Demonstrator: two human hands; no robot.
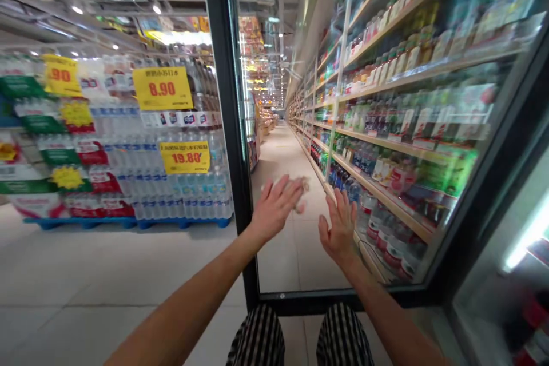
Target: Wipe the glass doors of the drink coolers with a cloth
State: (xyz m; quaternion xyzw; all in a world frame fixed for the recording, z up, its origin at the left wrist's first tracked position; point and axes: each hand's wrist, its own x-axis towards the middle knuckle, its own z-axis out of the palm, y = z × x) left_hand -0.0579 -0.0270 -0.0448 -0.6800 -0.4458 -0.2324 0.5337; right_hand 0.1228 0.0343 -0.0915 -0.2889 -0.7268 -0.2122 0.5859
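Observation:
A glass door [295,263] with a dark frame [229,97] stands in front of my knees. My left hand [274,209] is raised before the glass, fingers stretched out and palm toward it. A blurred patch just past its fingertips looks like a reflection in the glass. To its right, my right hand [338,226] also has its fingers spread, near the pane. I see nothing held in either hand. Whether the palms touch the glass I cannot tell.
Shelves of bottled drinks [403,143] show in the pane at right. On the left, stacked water bottles [120,166] with yellow price signs [163,88] stand on a blue pallet [184,223]. A pale tiled floor [86,274] lies below. My checked-trouser knees [257,337] are close to the door's lower edge.

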